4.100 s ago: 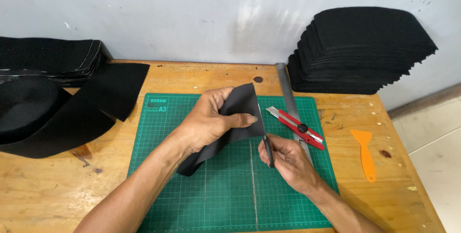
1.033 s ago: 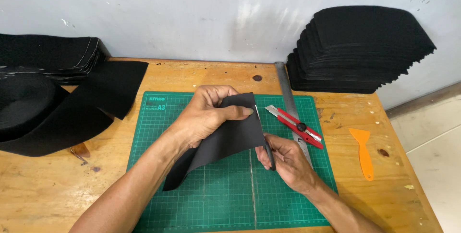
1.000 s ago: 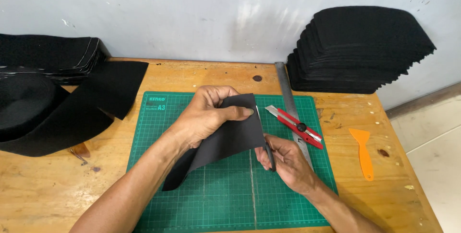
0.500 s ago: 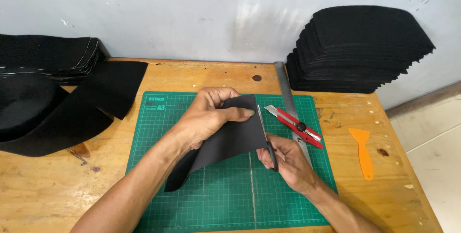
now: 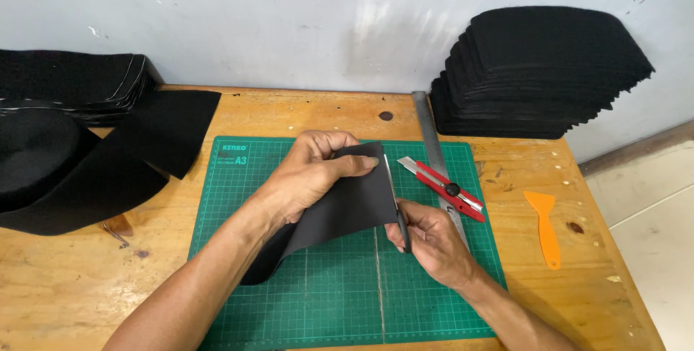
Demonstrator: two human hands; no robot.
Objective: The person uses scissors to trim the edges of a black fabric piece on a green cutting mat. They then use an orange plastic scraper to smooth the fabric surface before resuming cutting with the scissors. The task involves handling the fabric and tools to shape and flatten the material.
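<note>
My left hand [image 5: 311,177] grips a black fabric strip [image 5: 340,210] and lifts its end above the green cutting mat [image 5: 325,300]. The strip hangs down to the mat at the lower left. My right hand [image 5: 426,239] holds a small pair of black-handled scissors [image 5: 396,203] with the blades pointing up along the strip's right edge. Both hands are over the middle of the mat.
A red utility knife [image 5: 444,188] and a steel ruler [image 5: 437,159] lie at the mat's right edge. An orange plastic scraper [image 5: 546,228] rests on the wooden table [image 5: 72,279]. Black cut pieces are stacked [image 5: 538,73] at back right; a fabric roll [image 5: 43,170] and folded fabric lie at left.
The strip has been raised and turned in my left hand since four seconds ago. In the last second the scissors have moved slightly up along the strip's right edge.
</note>
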